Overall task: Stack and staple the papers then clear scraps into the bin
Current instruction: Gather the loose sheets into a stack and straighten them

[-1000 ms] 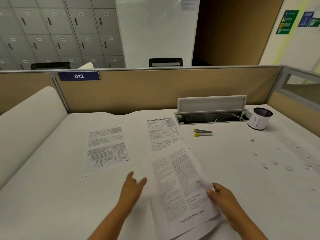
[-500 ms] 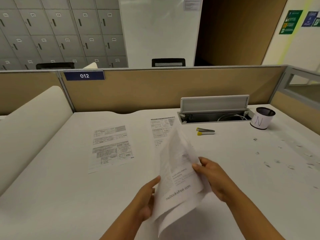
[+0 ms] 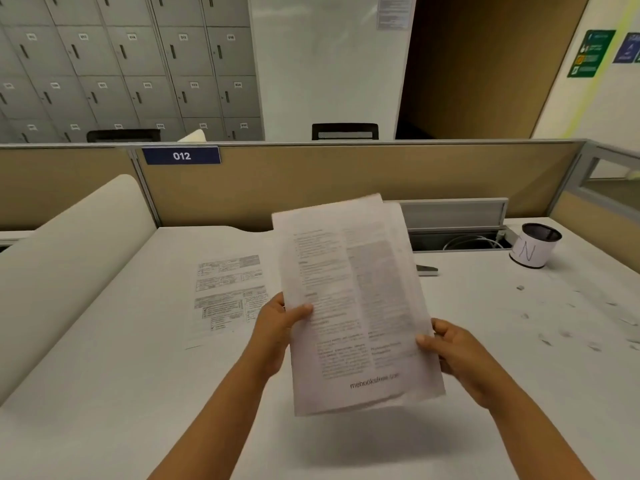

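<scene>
papers: we hold the printed stack upright above the desk, between both hands
left hand: thumb pinching its left edge
right hand: thumb pinching its right edge
loose sheet: flat, beyond left hand
scraps: scattered right of right hand

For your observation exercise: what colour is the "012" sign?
Dark blue sign, white digits; head view.

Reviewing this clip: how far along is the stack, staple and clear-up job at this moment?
Early. In hand: the left hand and right hand hold a few gathered sheets above the desk. Left: one printed page lies unstacked, the stapler sits untouched, and scraps are scattered near the bin.
</scene>
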{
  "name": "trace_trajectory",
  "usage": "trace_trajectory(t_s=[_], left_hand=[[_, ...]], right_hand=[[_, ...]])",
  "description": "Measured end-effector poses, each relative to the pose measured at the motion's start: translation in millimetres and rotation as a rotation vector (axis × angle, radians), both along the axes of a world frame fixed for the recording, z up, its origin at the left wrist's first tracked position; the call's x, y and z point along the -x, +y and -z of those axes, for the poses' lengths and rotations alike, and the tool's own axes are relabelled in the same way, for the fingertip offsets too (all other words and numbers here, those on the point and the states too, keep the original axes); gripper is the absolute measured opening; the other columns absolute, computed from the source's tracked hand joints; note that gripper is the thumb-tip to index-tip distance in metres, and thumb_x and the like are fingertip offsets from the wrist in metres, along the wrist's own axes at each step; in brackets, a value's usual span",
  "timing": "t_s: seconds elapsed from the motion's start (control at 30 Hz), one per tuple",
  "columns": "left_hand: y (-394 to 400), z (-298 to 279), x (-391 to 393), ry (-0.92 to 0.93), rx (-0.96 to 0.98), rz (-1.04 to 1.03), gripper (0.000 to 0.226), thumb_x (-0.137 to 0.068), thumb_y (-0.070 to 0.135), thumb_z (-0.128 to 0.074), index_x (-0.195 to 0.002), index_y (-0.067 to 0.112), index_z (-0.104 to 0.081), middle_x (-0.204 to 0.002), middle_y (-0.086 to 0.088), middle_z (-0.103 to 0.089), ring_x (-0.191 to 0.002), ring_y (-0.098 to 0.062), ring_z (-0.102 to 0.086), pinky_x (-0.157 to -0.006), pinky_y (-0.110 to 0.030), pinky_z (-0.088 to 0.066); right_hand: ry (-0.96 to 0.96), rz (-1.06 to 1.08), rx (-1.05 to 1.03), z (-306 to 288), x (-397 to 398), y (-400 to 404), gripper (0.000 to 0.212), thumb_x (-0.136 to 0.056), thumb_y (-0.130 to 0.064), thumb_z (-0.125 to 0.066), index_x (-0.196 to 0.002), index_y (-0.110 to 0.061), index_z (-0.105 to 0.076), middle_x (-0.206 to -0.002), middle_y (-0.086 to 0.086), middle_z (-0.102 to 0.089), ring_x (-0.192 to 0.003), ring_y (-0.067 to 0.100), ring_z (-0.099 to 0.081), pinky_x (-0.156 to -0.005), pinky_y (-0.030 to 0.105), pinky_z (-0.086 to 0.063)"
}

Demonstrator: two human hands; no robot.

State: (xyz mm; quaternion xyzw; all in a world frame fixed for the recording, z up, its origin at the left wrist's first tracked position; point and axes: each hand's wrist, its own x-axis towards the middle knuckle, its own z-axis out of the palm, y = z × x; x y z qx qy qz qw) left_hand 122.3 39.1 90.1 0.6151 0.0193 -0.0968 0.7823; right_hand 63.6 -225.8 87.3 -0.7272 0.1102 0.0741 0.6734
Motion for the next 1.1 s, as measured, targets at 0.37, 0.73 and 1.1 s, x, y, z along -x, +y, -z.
trace_trajectory(t_s=[0.37,0.73,1.1], left_hand=[[-18,-25,19,-0.458,-0.290,-0.193,0.025,-0.089,0.008,-0.056,-0.094,0.031,-0.063,-0.086,0.015,-0.069,-0.080,-0.007,-0.067,-0.059,-0.011,-0.052],[1,-9,9,-0.356,-0.258,-0.137,0.023,-0.087,0.005,-0.059,-0.088,0.026,-0.068,-0.087,0.009,-0.073,-0.085,-0.015,-0.068,-0.074,-0.028,-0.059],[-4,-4,7,-0.320,-0.227,-0.262,0.017,-0.087,0.010,-0.059,-0.097,0.023,-0.061,-0.096,0.005,-0.066,-0.087,-0.016,-0.062,-0.068,-0.022,-0.051]], right_hand=[[-0.167,0.224,-0.104,-3,-25,15,0.017,-0.080,-0.010,-0.070,-0.096,-0.007,-0.066,-0.097,0.011,-0.072,-0.093,0.026,-0.068,-0.079,0.033,-0.057],[-0.230,0.229,-0.029,10,-42,31,0.007,-0.080,-0.007,-0.071,-0.082,-0.013,-0.068,-0.089,0.005,-0.072,-0.087,0.029,-0.066,-0.081,0.038,-0.056],[-0.340,0.272,-0.013,1,-51,49,0.012,-0.085,-0.014,-0.066,-0.091,-0.024,-0.064,-0.092,-0.007,-0.069,-0.082,0.014,-0.066,-0.065,0.020,-0.053]])
